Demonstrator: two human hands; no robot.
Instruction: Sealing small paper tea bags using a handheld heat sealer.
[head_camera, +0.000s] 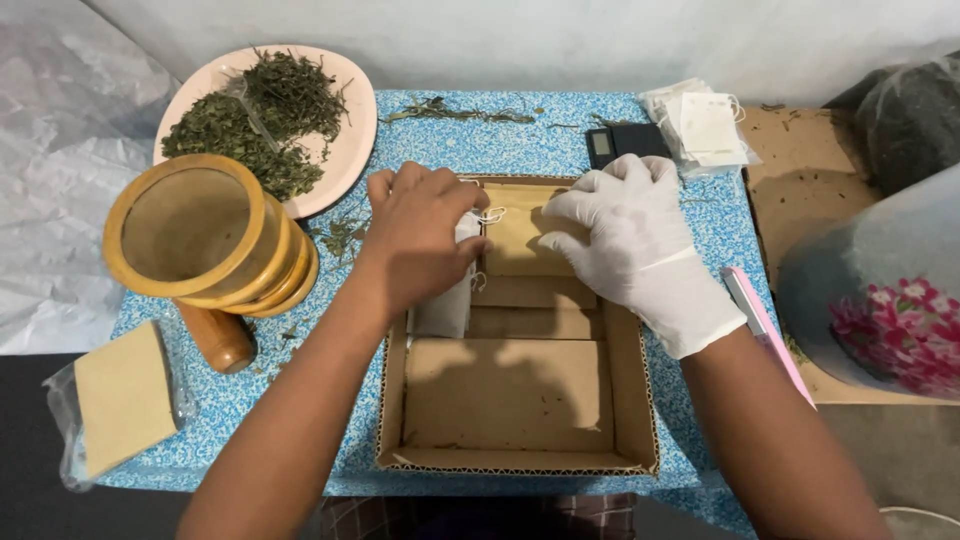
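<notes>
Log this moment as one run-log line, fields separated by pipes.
left hand: bare, gripping white drawstring bag | right hand: gloved, resting on brown packet | both over cardboard box | plate of dried leaves back-left

An open brown cardboard box (520, 400) sits at the middle of the table. Inside its far left corner stands a small white drawstring pouch (447, 300). Beyond its far right corner lies a stack of white pouches (705, 125); between them, a small black device's grey screen (602, 143). Left of the box, a clear bag of tan sheets (120, 400).
</notes>
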